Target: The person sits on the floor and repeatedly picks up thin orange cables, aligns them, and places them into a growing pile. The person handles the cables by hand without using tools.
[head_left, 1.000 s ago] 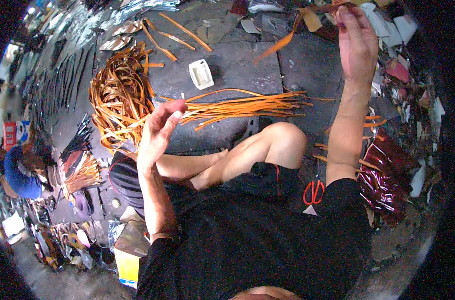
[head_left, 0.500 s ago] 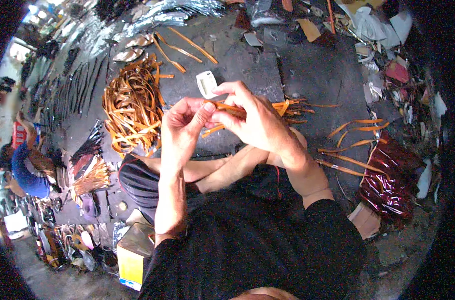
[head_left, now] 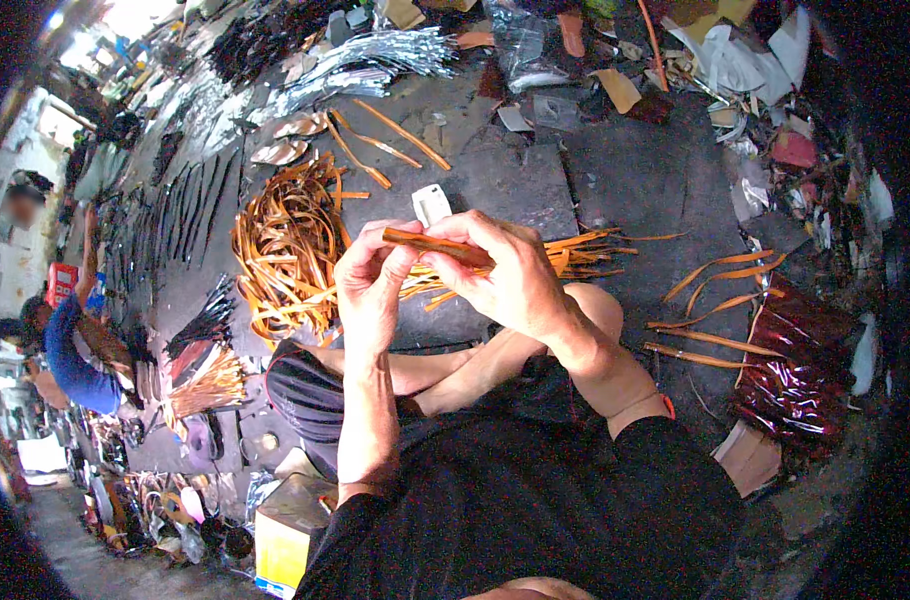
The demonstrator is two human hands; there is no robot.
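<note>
An orange-brown strap (head_left: 435, 246), narrow and seemingly leather, runs between my two hands above my crossed legs. My left hand (head_left: 373, 270) pinches it close to one end, with thumb and fingertips. My right hand (head_left: 510, 272) grips the strap further along, thumb below and fingers above. Just beyond my fingers lies a small white rectangular item (head_left: 431, 205), whose kind I cannot make out. Under and past my right hand a bundle of similar orange straps (head_left: 587, 254) lies on the dark work surface (head_left: 505, 180), partly hidden by that hand.
A tangled heap of glossy orange-brown straps (head_left: 290, 250) lies to the left. Loose strips (head_left: 405, 135) rest beyond it. At the right, several straps lie by a dark red shiny sheet (head_left: 790, 360). A yellow-and-white tin (head_left: 283, 545) stands near left; another person (head_left: 80, 355) sits far left.
The strap's end now sticks up past my left fingertips and shows more of its broad side. The whole scene has shifted slightly right and down in the picture.
</note>
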